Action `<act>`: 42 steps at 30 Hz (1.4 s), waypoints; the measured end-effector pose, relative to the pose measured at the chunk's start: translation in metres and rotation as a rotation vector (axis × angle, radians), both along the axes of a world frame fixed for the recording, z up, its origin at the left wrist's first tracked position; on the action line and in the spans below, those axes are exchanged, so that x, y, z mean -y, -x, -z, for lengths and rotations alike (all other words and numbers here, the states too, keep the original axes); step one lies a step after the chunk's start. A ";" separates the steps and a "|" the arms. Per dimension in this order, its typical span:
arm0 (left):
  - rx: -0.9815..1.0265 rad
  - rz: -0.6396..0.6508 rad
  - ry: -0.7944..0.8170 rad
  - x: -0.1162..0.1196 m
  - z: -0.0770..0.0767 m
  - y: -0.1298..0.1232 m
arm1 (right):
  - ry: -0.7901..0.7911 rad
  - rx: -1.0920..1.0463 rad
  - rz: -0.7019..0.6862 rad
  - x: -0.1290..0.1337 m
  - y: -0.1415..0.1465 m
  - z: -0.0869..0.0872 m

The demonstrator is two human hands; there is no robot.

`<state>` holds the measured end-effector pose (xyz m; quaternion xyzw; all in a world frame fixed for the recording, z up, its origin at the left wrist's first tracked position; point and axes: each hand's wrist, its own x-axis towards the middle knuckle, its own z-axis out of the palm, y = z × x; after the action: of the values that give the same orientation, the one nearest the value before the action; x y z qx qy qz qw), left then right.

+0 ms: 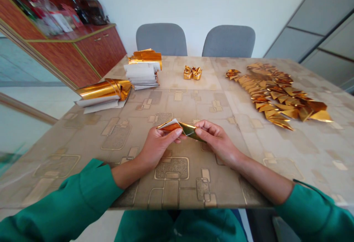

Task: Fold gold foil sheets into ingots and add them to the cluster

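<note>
Green sleeves (63,194) come first from where I watch, reaching in from both lower corners over the patterned surface (182,102); beyond them the two hands sit near each other, just apart, joined only by what they pinch. That is a folded piece (190,130) of gold foil paper, between them above the near part of the surface; the left hand (159,141) nips its left end, where a pale underside shows, and the right hand (218,139) pinches the gold right end between thumb and fingers.

I'd judge it very light, springy along its creases and soft between them; the shiny face is probably a little slippery (the pale side likely gives better grip), and a hard squeeze could dent or tear it. I'd take hold near the ends, thumb over fingertips, on the folded layers rather than on a single loose edge.

Farther off, at left, lie a gold roll (105,91) and a stack of sheets (142,74); a small gold cluster (193,73) stands at the middle, and a spread of gold pieces (268,87) covers the right.
</note>
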<state>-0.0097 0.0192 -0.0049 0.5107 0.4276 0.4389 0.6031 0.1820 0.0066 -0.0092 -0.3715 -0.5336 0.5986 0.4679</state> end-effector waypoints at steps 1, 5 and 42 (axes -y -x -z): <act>-0.008 -0.002 -0.001 0.000 0.000 0.000 | 0.030 0.006 0.017 0.000 -0.001 0.000; -0.066 0.015 -0.001 0.000 -0.004 0.002 | 0.137 0.062 0.056 0.000 -0.004 0.001; 0.030 0.148 0.102 -0.002 -0.001 0.004 | -0.650 0.456 -0.157 -0.007 -0.015 -0.005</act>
<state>-0.0135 0.0208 -0.0041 0.5029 0.4011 0.3786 0.6655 0.1974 0.0137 -0.0046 -0.2855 -0.8120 0.3347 0.3836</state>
